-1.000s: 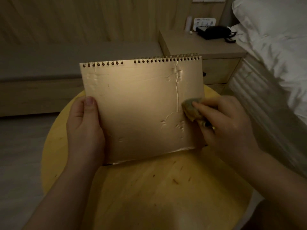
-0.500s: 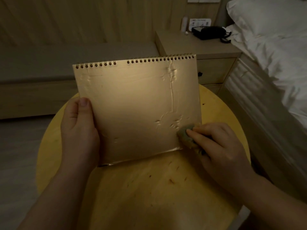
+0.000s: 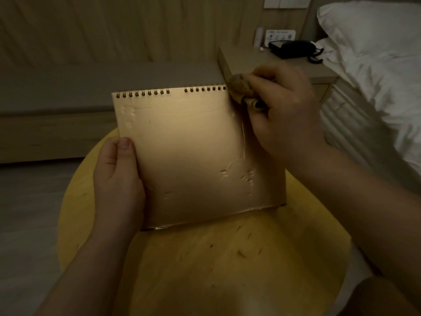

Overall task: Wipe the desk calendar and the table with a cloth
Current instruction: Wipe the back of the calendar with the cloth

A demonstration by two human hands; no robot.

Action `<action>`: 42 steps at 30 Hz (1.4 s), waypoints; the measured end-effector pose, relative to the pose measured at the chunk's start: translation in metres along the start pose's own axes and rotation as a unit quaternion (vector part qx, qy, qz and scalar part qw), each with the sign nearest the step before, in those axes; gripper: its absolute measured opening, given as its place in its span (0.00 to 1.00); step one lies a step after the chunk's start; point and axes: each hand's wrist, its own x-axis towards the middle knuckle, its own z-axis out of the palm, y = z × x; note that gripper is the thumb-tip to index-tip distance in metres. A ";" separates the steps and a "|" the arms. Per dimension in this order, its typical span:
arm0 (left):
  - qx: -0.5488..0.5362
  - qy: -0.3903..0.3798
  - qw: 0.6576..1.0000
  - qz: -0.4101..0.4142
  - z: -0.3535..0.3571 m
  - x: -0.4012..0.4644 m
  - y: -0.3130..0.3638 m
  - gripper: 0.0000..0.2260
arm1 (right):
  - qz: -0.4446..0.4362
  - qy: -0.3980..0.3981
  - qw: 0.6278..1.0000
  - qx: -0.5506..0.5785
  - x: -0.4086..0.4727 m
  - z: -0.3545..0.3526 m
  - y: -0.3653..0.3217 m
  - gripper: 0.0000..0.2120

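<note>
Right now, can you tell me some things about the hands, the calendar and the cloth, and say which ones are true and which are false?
1. The left hand holds the desk calendar by its left edge. True.
2. The cloth is at the calendar's bottom corner. False: it is at the top right corner, by the spiral rings.
3. The right hand grips the cloth. True.
4. The calendar lies flat on the table. False: it stands on its bottom edge on the round table.
5. A black telephone sits on the bedside cabinet. True.
</note>
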 end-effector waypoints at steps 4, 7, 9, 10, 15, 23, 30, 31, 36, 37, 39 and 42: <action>-0.005 0.001 1.000 -0.005 0.000 -0.001 -0.001 0.15 | -0.012 -0.039 0.999 -0.008 -0.027 -0.001 -0.008 0.17; -0.002 0.003 1.000 -0.007 0.000 -0.001 0.000 0.15 | -0.029 -0.056 0.998 0.008 -0.060 -0.005 -0.017 0.17; 0.005 0.003 1.000 -0.003 0.001 -0.001 0.001 0.15 | -0.032 -0.069 0.997 0.017 -0.080 -0.008 -0.022 0.16; 0.005 0.003 1.000 -0.001 0.001 -0.001 0.001 0.15 | -0.032 -0.082 0.996 0.020 -0.090 -0.010 -0.024 0.16; 0.002 0.003 1.000 0.000 0.000 -0.001 0.001 0.15 | -0.041 -0.138 0.989 0.025 -0.143 -0.015 -0.037 0.14; -0.013 -0.005 1.000 -0.017 -0.001 0.001 0.002 0.17 | -0.058 -0.117 0.991 0.029 -0.148 -0.014 -0.035 0.12; -0.013 0.000 1.000 -0.018 -0.001 0.001 0.001 0.14 | -0.032 -0.059 0.997 0.037 -0.069 0.000 -0.036 0.13; -0.014 0.001 1.000 -0.018 -0.001 0.002 0.001 0.14 | -0.029 -0.049 0.998 0.035 -0.056 0.002 -0.037 0.14; -0.017 -0.003 1.000 -0.015 -0.002 0.001 0.000 0.14 | -0.010 -0.013 0.999 0.028 -0.004 0.011 -0.040 0.13; -0.017 -0.003 1.000 -0.013 -0.003 0.001 0.000 0.14 | -0.006 -0.015 1.000 0.027 0.001 0.012 -0.041 0.13; -0.013 -0.005 1.000 -0.009 -0.003 0.002 0.000 0.14 | -0.003 -0.026 0.999 0.026 0.003 0.012 -0.042 0.14; -0.013 -0.006 1.000 -0.008 -0.003 0.002 -0.001 0.14 | -0.011 -0.056 0.998 0.031 -0.011 0.008 -0.045 0.14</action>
